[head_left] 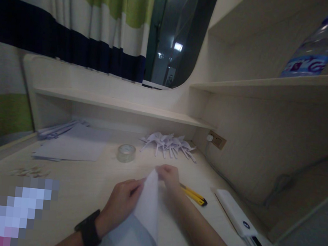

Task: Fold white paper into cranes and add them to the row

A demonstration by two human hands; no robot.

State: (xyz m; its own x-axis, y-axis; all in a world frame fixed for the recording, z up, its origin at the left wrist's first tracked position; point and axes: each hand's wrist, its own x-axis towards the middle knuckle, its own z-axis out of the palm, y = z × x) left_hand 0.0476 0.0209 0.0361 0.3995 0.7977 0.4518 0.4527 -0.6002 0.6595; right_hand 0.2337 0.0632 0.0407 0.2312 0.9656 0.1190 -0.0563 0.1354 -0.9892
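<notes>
the left hand (124, 201) reaches toward two o'clock, pinching the edge of the paper (148, 204); the right hand (169, 178), fingers curled, angles toward eleven, pinching its tip. the paper sits between them over the table (94, 186), pointing to twelve, long axis twelve-to-six.

Your left hand (123, 198) bears a wide black band (91, 230) at the wrist, with a thicker dark block on its outer side. Your right hand (170, 177) and forearm (197, 226) are bare.

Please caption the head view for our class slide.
Left hand and right hand hold curled white paper near a tape roll.
</notes>
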